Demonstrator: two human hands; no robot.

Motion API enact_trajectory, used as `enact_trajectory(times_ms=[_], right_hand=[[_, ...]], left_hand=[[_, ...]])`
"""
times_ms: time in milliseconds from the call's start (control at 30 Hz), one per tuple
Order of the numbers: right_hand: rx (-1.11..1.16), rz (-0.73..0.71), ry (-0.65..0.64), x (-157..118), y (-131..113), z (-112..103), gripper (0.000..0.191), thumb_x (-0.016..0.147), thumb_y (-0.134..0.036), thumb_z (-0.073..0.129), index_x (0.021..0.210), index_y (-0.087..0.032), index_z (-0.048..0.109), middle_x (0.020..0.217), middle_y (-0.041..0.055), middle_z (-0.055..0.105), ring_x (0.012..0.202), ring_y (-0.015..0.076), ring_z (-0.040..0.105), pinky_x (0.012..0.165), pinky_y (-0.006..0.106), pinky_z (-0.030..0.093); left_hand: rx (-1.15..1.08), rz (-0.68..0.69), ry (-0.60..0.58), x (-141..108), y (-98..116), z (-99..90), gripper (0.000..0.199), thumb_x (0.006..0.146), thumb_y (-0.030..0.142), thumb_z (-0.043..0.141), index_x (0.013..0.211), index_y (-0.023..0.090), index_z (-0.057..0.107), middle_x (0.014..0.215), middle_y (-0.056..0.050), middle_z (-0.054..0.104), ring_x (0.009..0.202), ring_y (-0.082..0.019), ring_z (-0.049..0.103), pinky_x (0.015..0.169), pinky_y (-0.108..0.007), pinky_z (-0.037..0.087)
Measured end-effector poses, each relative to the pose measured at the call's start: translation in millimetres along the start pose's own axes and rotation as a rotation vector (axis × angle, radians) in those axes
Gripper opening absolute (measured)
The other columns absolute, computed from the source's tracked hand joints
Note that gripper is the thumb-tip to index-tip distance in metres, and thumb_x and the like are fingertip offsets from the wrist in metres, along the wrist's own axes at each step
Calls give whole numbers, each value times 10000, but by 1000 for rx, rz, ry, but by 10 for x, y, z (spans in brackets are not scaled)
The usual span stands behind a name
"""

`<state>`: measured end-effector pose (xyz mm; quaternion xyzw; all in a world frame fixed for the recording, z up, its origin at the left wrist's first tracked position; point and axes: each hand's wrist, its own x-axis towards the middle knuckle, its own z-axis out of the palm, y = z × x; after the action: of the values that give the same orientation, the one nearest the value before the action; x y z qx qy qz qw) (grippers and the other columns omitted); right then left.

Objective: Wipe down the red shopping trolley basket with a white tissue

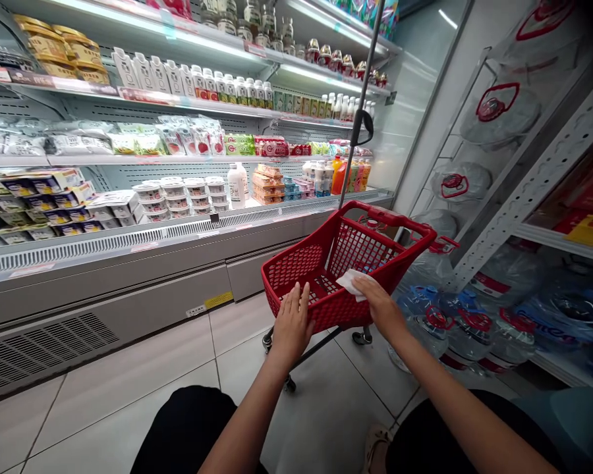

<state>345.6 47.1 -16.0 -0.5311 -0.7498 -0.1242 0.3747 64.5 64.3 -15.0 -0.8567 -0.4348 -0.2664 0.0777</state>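
A small red shopping cart (350, 315) with a perforated basket stands on the tiled floor, close to the refrigerated display. My left hand (294, 322) lies against the near side of the basket, fingers stretched up toward its rim, holding nothing. In my right hand (375, 299) is a white cloth or tissue (352, 284), pressed on the basket's near rim, right of my left hand. A thin dark pole (358, 99) with a black loop rises from the back of the cart.
The refrigerated display (168, 263) with dairy, bottles and cartons runs along the left and back. Large water bottles (508, 339) and a white metal rack (528, 181) stand close on the right. My knees are at the bottom.
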Motion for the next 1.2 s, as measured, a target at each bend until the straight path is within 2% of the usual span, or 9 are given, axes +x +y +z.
enact_trajectory(times_ms=[167,267,367,533,667,800,867,1100,1200], right_hand=[[13,-68,-104,-1,-629,285,643,936,-39,383,1551,-197,480,1506,92,589,1436,205,504,1232,456,410],[15,-138,-155,21,-840,345,663,965,-67,398,1610,-217,373,1553,86,540,1472,192,455,1247,444,385],[-12,-177,-153,46,-569,149,689,942,-32,373,1592,-257,408,1565,48,531,1471,173,453,1256,447,368],[-98,-50,-50,66,99,-254,793,833,52,302,1534,-257,507,1516,25,584,1445,152,484,1276,426,332],[-87,-65,-75,54,-88,-104,804,833,40,325,1563,-268,465,1529,26,571,1457,155,470,1263,440,356],[-49,-122,-133,62,-577,200,792,860,-1,389,1610,-254,375,1578,33,513,1479,173,444,1243,443,390],[-50,-161,-158,92,-642,234,789,857,-2,402,1610,-238,376,1587,41,501,1475,176,449,1245,437,387],[-154,-47,-43,254,106,-213,708,859,27,333,1483,-211,568,1469,66,624,1411,195,528,1255,453,368],[-174,-15,-26,283,231,-297,662,879,16,316,1423,-202,622,1405,69,667,1380,210,554,1271,460,339]], left_hand=[[18,56,20,72,374,52,938,936,268,577,1656,48,20,1723,-203,156,1603,-313,136,1279,-472,277],[12,63,30,72,426,73,960,897,210,601,1669,106,39,1740,-179,76,1605,-334,105,1269,-497,292],[37,103,38,42,263,58,942,922,256,617,1674,147,59,1742,-156,87,1604,-339,108,1259,-514,307],[105,69,42,20,-13,5,863,957,265,584,1677,187,115,1740,-94,151,1601,-330,139,1257,-500,317],[120,29,62,60,88,48,827,971,281,564,1674,171,141,1733,-122,169,1597,-337,156,1267,-520,289],[71,114,79,102,258,142,892,979,296,516,1672,118,-17,1725,-132,194,1600,-271,168,1295,-472,251],[67,128,91,110,253,167,909,982,283,502,1665,122,-76,1722,-121,214,1595,-255,195,1297,-457,252],[92,154,96,97,-8,123,858,1024,250,470,1667,178,-93,1723,-59,223,1570,-225,278,1294,-403,260],[96,129,98,88,-30,110,851,1021,222,467,1669,225,-86,1717,-38,241,1539,-226,348,1283,-398,282]])
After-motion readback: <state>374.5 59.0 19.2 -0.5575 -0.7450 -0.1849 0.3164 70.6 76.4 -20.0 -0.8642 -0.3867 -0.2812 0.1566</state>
